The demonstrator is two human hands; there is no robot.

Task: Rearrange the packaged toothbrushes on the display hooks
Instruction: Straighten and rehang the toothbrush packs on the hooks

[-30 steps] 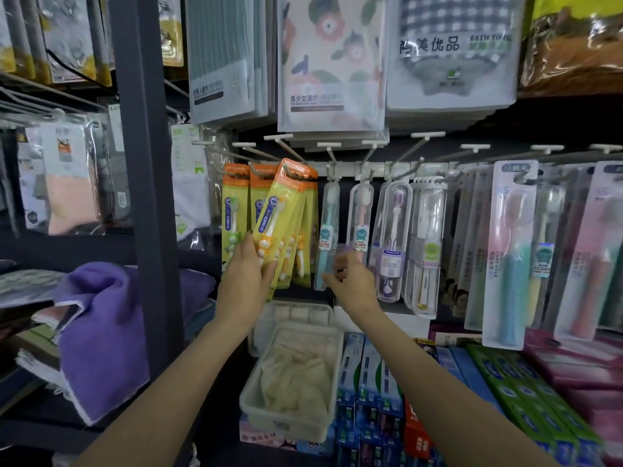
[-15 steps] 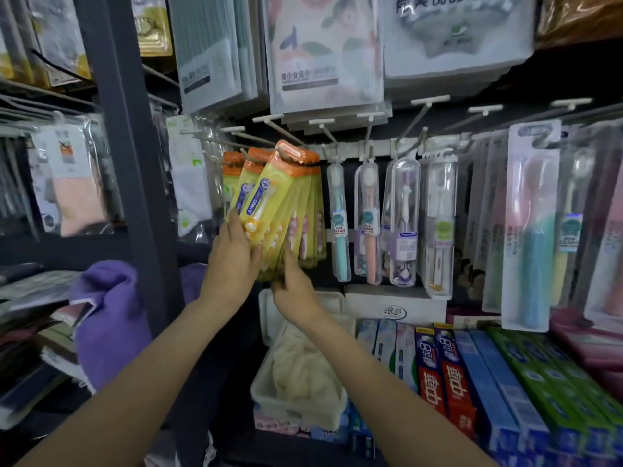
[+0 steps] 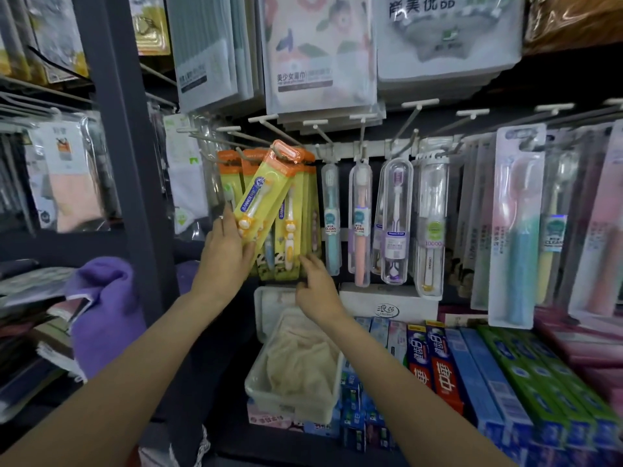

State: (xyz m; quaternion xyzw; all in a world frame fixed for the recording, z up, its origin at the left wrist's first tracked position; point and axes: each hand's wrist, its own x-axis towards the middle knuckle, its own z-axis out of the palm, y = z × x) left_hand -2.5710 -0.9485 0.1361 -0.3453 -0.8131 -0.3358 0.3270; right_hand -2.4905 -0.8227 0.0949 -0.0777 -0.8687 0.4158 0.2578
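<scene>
Toothbrushes in yellow-and-orange packs hang bunched on the leftmost display hooks of the white hook rail [image 3: 387, 148], and one yellow toothbrush pack [image 3: 261, 200] is tilted out in front of them, its orange top leaning right toward a hook [image 3: 269, 128] and its lower end held by the left hand [image 3: 224, 254]. That hand grips the pack's bottom, thumb on the front and fingers [image 3: 226, 214] curled up behind its left edge. The right hand [image 3: 317, 291] sits just beside, lower and to the right, its fingers pinching the bottom edge of the hanging yellow packs [image 3: 296, 224]. Nearest the camera, below both forearms, a clear plastic tub [image 3: 290, 399] with pale cloth inside rests on the lower shelf, with rows of boxed toothpaste [image 3: 448, 375] along its right side. A purple towel [image 3: 104, 315] lies folded on the shelf left of the dark upright post [image 3: 131, 163]. Farther back on the rail, right of the yellow packs, clear-cased toothbrushes [image 3: 394, 224] hang upright, then larger blister packs [image 3: 519, 230] toward the right edge. Above the rail hang flat bagged towels [image 3: 320, 55].
</scene>
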